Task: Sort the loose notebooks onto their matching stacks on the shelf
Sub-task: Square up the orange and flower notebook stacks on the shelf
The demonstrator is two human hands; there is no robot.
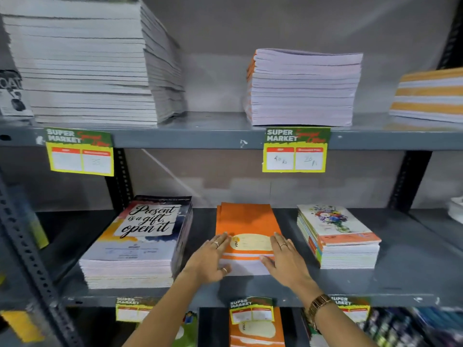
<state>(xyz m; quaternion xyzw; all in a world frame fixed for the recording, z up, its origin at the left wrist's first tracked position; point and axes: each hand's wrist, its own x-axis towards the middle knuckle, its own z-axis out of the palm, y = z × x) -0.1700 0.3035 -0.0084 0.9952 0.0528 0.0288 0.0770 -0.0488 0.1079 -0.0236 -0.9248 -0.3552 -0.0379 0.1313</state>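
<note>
Both hands lie flat and open, gripping nothing: left hand (pixel 211 259) and right hand (pixel 284 259) press the near corners of the orange notebook stack (pixel 246 221), evidently squaring it, at the middle shelf's (pixel 400 279) front edge. Behind, the shelf is bare.

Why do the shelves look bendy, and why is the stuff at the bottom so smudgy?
In the head view, the wide-angle lens bows the shelf edge and splays the corners; the bottom-right books are smeared by blur, while the orange notebook stack between the left hand and right hand is fairly sharp; the price tag writing is too soft to read.
</note>
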